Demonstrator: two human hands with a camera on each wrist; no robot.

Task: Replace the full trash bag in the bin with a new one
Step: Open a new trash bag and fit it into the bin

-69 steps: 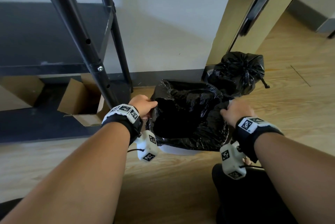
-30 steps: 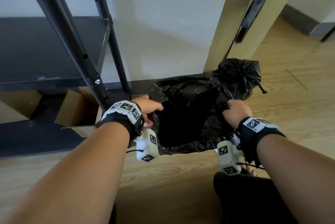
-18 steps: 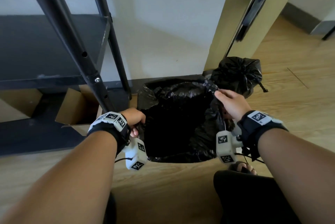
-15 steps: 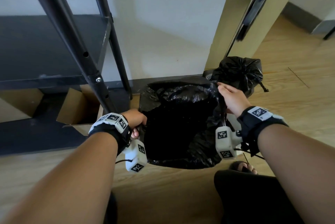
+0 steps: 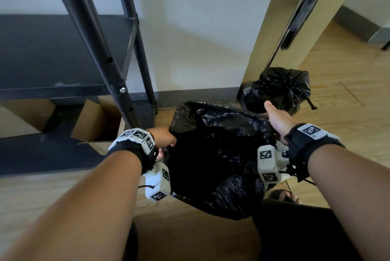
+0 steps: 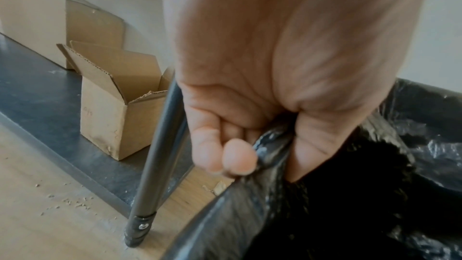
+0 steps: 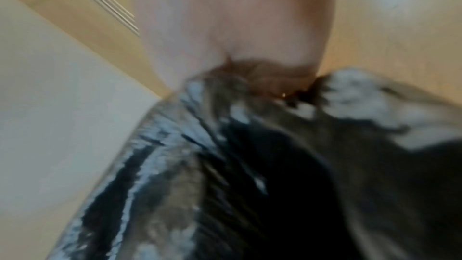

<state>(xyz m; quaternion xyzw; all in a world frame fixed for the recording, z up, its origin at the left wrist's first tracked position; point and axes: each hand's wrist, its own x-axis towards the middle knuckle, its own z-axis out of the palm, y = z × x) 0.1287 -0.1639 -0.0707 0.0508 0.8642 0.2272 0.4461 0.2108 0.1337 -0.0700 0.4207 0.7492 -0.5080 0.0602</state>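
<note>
A new black trash bag (image 5: 221,155) lies spread open over the bin, which it hides. My left hand (image 5: 166,140) grips the bag's left edge; in the left wrist view the fingers (image 6: 237,157) curl round a bunched fold of the bag (image 6: 350,205). My right hand (image 5: 274,117) holds the far right edge with the thumb pointing out. The right wrist view is blurred, with the right hand (image 7: 250,78) sunk into the plastic (image 7: 225,165). The full bag (image 5: 280,89), tied shut, sits on the floor just beyond my right hand.
A black metal shelf (image 5: 52,60) stands at the left, its leg (image 6: 155,165) close to my left hand. An open cardboard box (image 5: 92,123) sits under it. A door (image 5: 274,28) stands behind the full bag. My sandalled foot (image 5: 282,195) is beside the bin.
My right hand has slid from the near right edge to the far right corner of the bag. My left hand has shifted back along the left edge. The bag's mouth is stretched wider.
</note>
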